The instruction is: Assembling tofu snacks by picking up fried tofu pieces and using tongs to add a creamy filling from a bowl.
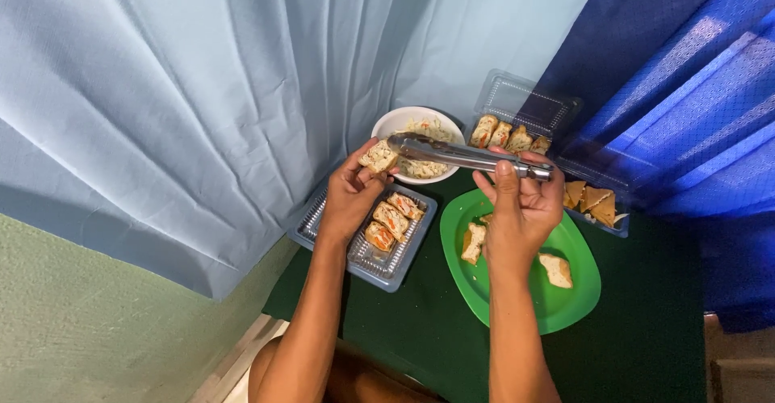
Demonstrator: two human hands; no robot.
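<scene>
My right hand (pixel 523 201) grips metal tongs (pixel 460 157) that reach left over a white bowl (pixel 387 125) of shredded filling. My left hand (pixel 351 193) holds a small filled sandwich piece (pixel 378 158) right at the tongs' tips. Below my left hand lies a clear plastic tray (pixel 371 259) with three filled sandwich pieces (pixel 391 219). A green plate (pixel 557 302) under my right hand carries bread pieces (pixel 555 270).
An open clear container (pixel 525 104) behind the bowl holds more filled pieces (pixel 508 137), and its right part holds triangular toast pieces (pixel 593 201). Everything rests on a dark green tabletop (pixel 646 322). Pale blue curtain hangs left, dark blue cloth right.
</scene>
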